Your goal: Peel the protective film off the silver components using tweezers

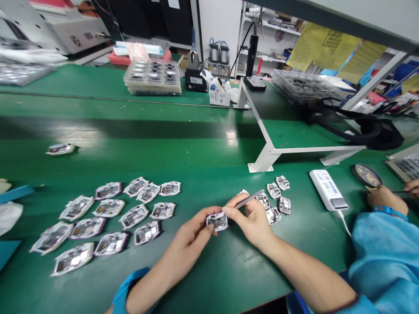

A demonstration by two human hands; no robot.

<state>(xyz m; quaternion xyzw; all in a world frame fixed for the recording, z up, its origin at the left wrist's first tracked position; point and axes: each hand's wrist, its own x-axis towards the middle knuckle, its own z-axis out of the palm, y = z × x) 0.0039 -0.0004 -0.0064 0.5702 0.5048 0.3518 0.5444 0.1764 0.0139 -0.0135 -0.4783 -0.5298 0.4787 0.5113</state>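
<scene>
My left hand [196, 231] grips a small open device housing [217, 222], white-rimmed with electronic parts inside, by its left edge and underside. My right hand [250, 220] is closed around slim grey tweezers [248, 199], whose blunt end points up to the right. The fingertips of that hand are at the housing's upper right edge; the working tip is too small to make out. Several similar housings [147, 232] lie in loose rows left of my hands. A smaller group of housings [273, 190] lies just beyond my right hand, partly hidden by it.
A white box-shaped device [328, 190] with a cable lies to the right. Farther right is a co-worker's hand [388, 200] by a round dark dish [366, 175]. A white-legged raised shelf [263, 159] stands ahead. One lone housing [61, 149] lies far left.
</scene>
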